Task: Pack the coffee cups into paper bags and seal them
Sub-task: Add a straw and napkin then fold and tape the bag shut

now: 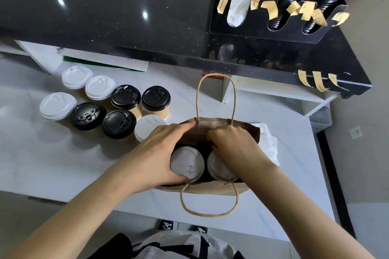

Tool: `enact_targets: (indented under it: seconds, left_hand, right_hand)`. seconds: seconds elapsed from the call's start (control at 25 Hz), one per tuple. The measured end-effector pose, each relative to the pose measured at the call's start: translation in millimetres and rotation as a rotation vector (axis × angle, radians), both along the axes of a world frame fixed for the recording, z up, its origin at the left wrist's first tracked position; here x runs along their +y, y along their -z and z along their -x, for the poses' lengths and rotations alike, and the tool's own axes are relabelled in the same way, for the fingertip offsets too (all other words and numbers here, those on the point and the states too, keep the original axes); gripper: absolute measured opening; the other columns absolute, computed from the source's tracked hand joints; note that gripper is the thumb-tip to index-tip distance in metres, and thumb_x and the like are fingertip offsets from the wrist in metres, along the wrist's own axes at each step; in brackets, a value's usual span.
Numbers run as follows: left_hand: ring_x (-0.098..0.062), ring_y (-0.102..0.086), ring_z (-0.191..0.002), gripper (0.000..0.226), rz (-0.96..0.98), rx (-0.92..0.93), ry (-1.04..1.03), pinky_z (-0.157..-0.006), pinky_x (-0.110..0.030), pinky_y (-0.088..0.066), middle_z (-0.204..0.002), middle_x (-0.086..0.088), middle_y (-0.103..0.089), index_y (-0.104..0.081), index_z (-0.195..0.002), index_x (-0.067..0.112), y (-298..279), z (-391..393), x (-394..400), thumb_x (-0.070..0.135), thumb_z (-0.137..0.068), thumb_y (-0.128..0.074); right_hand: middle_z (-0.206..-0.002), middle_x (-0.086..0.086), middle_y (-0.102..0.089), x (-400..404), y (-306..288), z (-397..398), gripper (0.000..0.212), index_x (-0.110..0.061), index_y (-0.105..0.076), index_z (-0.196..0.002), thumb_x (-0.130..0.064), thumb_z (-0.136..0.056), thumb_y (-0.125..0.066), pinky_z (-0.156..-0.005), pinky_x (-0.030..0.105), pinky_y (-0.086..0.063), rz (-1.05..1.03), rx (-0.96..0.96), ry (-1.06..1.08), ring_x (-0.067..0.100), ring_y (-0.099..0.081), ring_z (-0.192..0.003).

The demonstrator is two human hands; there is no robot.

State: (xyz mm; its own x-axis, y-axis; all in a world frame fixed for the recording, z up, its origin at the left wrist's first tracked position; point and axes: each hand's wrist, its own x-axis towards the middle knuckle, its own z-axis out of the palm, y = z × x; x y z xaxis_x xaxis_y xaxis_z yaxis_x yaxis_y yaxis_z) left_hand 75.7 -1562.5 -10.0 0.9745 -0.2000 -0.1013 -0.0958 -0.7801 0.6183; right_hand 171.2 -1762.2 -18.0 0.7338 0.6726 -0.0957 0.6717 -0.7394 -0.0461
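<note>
Cups (pixel 187 163) in bag (pixel 212 189), between hands (pixel 155 151).

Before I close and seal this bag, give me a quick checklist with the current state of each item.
1. Two white-lidded cups sit side by side inside the paper bag: ok.
2. Lids seated flat on both: left cup looks ok; right cup is partly hidden by the right hand, cannot tell.
3. Bag mouth free to close: not ok, both hands are in the opening, the left hand around the left cup.
4. Both handles free and untangled: ok.
5. Sealing stickers within sight on the counter edge: ok.
6. Remaining cups stand clear of the bag: ok.
</note>
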Motion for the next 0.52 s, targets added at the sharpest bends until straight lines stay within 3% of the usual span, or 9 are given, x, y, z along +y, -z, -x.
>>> enact_targets:
  seconds: [0.16,0.28,0.36,0.44,0.52]
  left_hand:
    - [0.007,-0.027,-0.140,0.114,-0.006,-0.005,0.005,-0.111,-0.014,-0.029,-0.146,0.033,-0.034,-0.018,-0.155,0.046,1,-1,1,0.040,-0.065,-0.088]
    - [0.009,-0.026,-0.140,0.115,-0.019,-0.019,0.006,-0.110,-0.011,-0.027,-0.146,0.036,-0.032,-0.019,-0.155,0.046,5,-2,3,0.043,-0.064,-0.089]
    - [0.007,-0.028,-0.140,0.115,-0.025,-0.028,-0.005,-0.111,-0.017,-0.030,-0.145,0.036,-0.034,-0.021,-0.155,0.047,7,-2,4,0.047,-0.062,-0.089]
    - [0.005,-0.031,-0.138,0.114,-0.031,-0.041,-0.015,-0.111,-0.024,-0.035,-0.142,0.037,-0.036,-0.022,-0.153,0.050,7,-2,5,0.051,-0.060,-0.089]
    - [0.008,-0.031,-0.136,0.112,-0.029,-0.045,-0.025,-0.108,-0.025,-0.037,-0.139,0.041,-0.036,-0.024,-0.150,0.054,7,-2,5,0.052,-0.060,-0.090]
  right_hand:
    - [-0.096,0.004,-0.071,-7,-3,3,0.027,-0.029,-0.063,-0.109,-0.009,-0.090,-0.060,-0.069,0.038,-0.052,-0.166,0.056,0.013,0.031,-0.068,-0.089]
    - [-0.084,-0.006,-0.069,-19,-14,11,0.056,-0.044,-0.046,-0.109,-0.004,-0.080,-0.072,-0.053,0.028,-0.045,-0.466,0.014,-0.021,0.018,-0.064,-0.070]
    - [-0.079,-0.007,-0.065,-28,-21,15,0.044,-0.040,-0.056,-0.102,-0.005,-0.082,-0.072,-0.054,0.030,-0.050,-0.608,0.016,0.006,0.014,-0.060,-0.067]
    - [-0.076,-0.007,-0.066,-41,-23,16,0.020,-0.025,-0.071,-0.094,-0.007,-0.086,-0.072,-0.065,0.036,-0.053,-0.702,-0.020,0.065,0.016,-0.061,-0.070]
    - [-0.079,-0.007,-0.069,-54,-26,16,0.011,-0.018,-0.075,-0.094,-0.009,-0.089,-0.073,-0.071,0.026,-0.050,-0.811,-0.035,0.178,0.011,-0.061,-0.074]
